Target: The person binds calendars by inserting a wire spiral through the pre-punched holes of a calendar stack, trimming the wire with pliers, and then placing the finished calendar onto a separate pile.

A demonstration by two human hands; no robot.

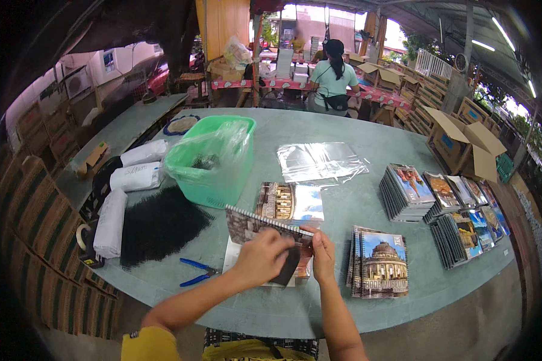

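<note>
A spiral-bound booklet (247, 226) is tilted up in front of me, its coil along the top edge. My right hand (323, 256) grips the coil's right end between thumb and fingers. My left hand (264, 257) is in front of the cover, its fingers curled and slightly blurred; whatever they pinch is too small to make out. A black flap (287, 268) hangs below those fingers. Behind the booklet lies a stack of spiral-bound booklets (295, 201), partly hidden. Blue-handled pliers (197, 272) rest left of my left forearm.
A black bristly heap (162, 225) lies beside a green tub (214, 180) with plastic in it. White wrapped bundles (109, 222) line the left edge. Clear plastic sleeves (322, 161) lie at the back. More booklets (379, 265) are piled rightward; an open carton (464, 144) stands beyond. A person (334, 78) works farther off.
</note>
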